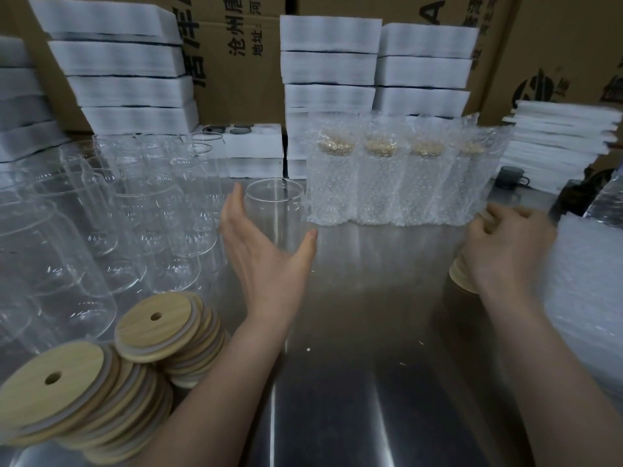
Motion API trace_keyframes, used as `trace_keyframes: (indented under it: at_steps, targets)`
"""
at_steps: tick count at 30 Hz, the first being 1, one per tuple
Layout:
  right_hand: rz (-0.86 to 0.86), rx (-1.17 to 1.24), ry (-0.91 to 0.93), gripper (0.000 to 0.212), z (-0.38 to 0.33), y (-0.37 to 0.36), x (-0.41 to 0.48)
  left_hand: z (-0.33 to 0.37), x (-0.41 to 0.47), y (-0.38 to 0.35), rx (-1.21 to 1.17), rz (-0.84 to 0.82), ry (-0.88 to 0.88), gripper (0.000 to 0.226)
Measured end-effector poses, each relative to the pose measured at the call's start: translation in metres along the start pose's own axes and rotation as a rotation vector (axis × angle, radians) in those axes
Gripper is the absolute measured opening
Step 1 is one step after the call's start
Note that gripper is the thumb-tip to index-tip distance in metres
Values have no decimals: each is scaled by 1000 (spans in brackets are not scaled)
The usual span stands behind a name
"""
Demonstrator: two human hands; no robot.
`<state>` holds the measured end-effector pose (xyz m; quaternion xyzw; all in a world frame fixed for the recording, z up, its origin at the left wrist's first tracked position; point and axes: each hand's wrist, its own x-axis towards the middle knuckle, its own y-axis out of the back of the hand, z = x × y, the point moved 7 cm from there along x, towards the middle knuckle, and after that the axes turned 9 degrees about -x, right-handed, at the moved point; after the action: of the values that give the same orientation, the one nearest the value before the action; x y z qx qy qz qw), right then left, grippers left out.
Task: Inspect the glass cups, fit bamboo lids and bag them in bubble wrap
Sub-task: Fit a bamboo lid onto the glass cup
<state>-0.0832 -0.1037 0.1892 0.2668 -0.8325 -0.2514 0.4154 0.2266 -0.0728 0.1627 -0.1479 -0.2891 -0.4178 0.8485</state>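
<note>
Table [354, 382]: a steel top that runs under everything, with both forearms reaching out over it.
Cardboard boxes [236, 79]: these line the back, with printed sides.
Foam stacks [330, 65]: white slabs are piled against the boxes, left, centre and right.
Bare glass cups [141, 210]: crowded together on the left of the table.
Bagged cups [397, 183]: four stand upright in a row at centre-right, each in bubble wrap with a lid showing through.
Bubble wrap pile [586, 298]: lies at the right edge, just beside the right wrist.
Bamboo lids [111, 375]: two slumped stacks at the near left, each lid with a small hole.
Left hand [266, 261]: palm turned inward, fingers straight, thumb spread wide, holding nothing.
Right hand [505, 251]: back up, fingers curled and blurred; whether they grip anything cannot be told.
Single glass cup [274, 210]: upright and lidless at the centre, between the left hand's fingers and thumb.
Lone lid [460, 279]: its edge shows under the right hand.
</note>
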Motion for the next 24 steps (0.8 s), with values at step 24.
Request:
trace_keyframes:
  at_steps: [24]
  targets:
    - [-1027, 1301, -402, 38, -82, -71, -88, 32, -45, -65, 248, -681, -326, 78]
